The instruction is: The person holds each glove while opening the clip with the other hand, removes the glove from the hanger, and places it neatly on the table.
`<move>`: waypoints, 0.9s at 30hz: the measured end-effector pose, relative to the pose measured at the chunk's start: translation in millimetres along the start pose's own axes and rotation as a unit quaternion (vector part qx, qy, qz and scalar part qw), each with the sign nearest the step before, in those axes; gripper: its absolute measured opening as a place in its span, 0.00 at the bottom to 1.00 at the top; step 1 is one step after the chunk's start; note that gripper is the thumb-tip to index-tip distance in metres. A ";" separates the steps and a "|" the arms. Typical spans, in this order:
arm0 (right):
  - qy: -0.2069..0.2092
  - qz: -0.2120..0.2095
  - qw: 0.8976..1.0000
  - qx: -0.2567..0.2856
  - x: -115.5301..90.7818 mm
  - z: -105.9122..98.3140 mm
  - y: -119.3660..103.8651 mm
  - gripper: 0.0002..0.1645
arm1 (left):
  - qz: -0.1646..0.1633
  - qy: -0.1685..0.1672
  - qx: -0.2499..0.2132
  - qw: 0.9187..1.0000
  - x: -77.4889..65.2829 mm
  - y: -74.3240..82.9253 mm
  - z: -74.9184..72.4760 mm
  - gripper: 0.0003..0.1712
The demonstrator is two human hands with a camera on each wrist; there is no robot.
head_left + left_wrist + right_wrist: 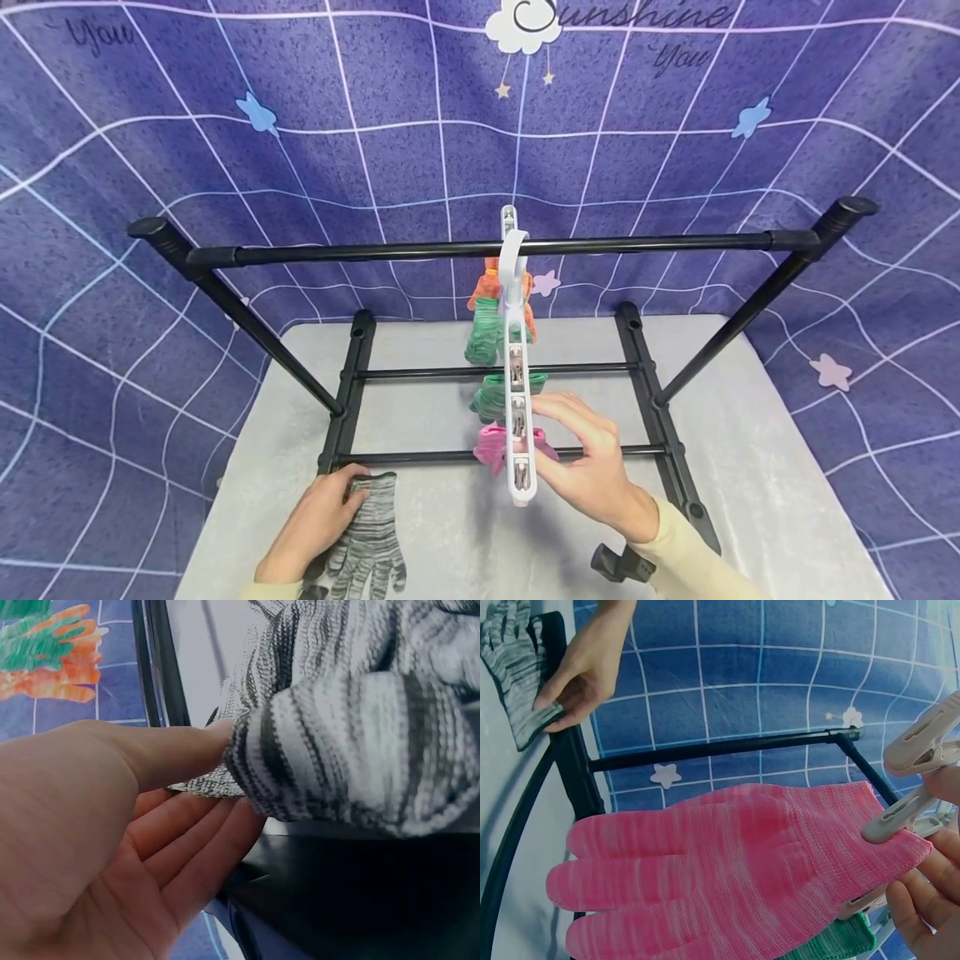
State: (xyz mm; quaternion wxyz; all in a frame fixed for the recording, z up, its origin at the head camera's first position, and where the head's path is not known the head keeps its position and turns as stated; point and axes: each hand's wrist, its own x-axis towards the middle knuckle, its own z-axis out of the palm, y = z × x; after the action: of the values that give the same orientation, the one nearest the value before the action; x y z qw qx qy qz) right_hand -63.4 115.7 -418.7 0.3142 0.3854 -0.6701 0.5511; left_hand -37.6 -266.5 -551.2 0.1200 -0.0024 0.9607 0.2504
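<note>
Gloves hang clipped from a white hanger on a black rack. The left hand pinches a grey striped glove lying on the tabletop; the right hand touches the hanger beside the pink glove, whether pinching I cannot tell.

Left hand left of white hanger, thumb pinching against fingers; right hand gripping hanger from its right, fingers bent.

Purple cloth, "You" in dark script at upper left, "Sunshine" along the top, starting on a white cloud, another "You" beneath
</note>
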 end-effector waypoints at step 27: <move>-0.001 0.007 1.000 0.008 -2.6 -2.7 2.0 0.19 | 0.003 -0.007 0.036 0.999 -21.1 12.5 -13.0 0.31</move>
State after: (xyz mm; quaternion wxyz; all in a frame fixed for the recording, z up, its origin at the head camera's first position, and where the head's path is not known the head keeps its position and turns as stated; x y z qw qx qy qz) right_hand -63.8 119.0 -421.4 0.3063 0.3843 -0.6685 0.5582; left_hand -20.9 -263.1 -529.3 0.1256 0.0063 0.9683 0.2160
